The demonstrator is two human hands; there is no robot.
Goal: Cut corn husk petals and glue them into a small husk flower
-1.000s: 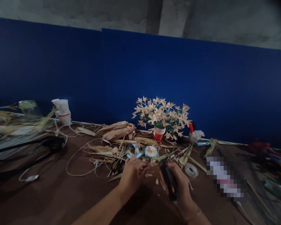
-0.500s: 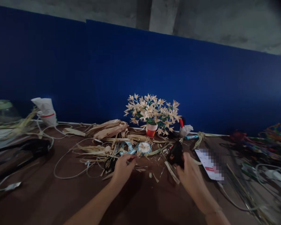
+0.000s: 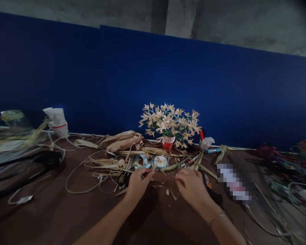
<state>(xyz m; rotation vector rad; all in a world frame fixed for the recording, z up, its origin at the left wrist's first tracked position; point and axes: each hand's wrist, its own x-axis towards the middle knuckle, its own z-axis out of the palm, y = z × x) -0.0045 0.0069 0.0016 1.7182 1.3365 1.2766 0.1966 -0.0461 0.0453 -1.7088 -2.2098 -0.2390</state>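
Note:
My left hand (image 3: pixel 139 182) is pinched at the fingertips around a small pale piece of husk (image 3: pixel 153 167), partly hidden by the fingers. Just beyond it lie a roll of light blue ribbon (image 3: pixel 160 162) and a loop of the same blue ribbon. My right hand (image 3: pixel 191 186) is closed, fingers curled downward, close to the dried husk strips (image 3: pixel 197 162); whatever it holds is hidden. Beside the right wrist lies a black tool with an orange part (image 3: pixel 214 194), half covered by the hand.
Behind the hands stands a red and white cup (image 3: pixel 168 143) with cream husk flowers (image 3: pixel 168 119). Dried corn husks (image 3: pixel 123 141) and a white cable (image 3: pixel 71 183) lie left. A phone (image 3: pixel 232 183) rests right. Tangled coloured strands (image 3: pixel 277 161) lie far right, against a blue partition (image 3: pixel 219 85).
My right hand has left the black tool, which now lies further right, and moved left toward my left hand. The left hand keeps its pinch. The view has shifted slightly.

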